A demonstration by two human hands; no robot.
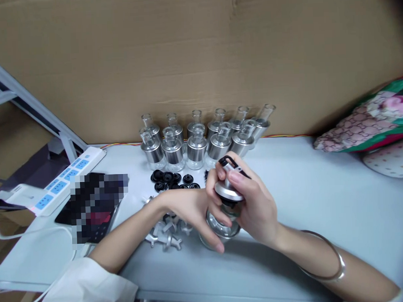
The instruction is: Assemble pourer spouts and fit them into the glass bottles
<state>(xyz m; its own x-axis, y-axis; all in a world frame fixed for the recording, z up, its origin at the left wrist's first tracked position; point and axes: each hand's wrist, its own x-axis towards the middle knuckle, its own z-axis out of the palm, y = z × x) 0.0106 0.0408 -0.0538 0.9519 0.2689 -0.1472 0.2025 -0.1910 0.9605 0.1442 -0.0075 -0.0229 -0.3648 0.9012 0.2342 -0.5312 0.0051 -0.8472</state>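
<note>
A glass bottle (223, 229) stands on the table in front of me. My left hand (190, 206) is closed round its side, thumb at the front and the other fingers mostly hidden. At the bottle's mouth is a silver pourer stopper (228, 192) with a black lever on top and a black underside. My right hand (259, 206) is closed on this stopper, its thumb on top. Whether the stopper is fully seated I cannot tell. Loose silver stopper parts (168, 233) lie beside and under my left wrist. Several black rubber seals (169, 178) lie just beyond.
Two rows of glass bottles with steel bands (196, 146) stand at the back, against a cardboard wall (184, 50). On the left are a power strip (70, 177) and a dark tablet-like device (94, 207). A patterned bag (362, 119) sits at the right.
</note>
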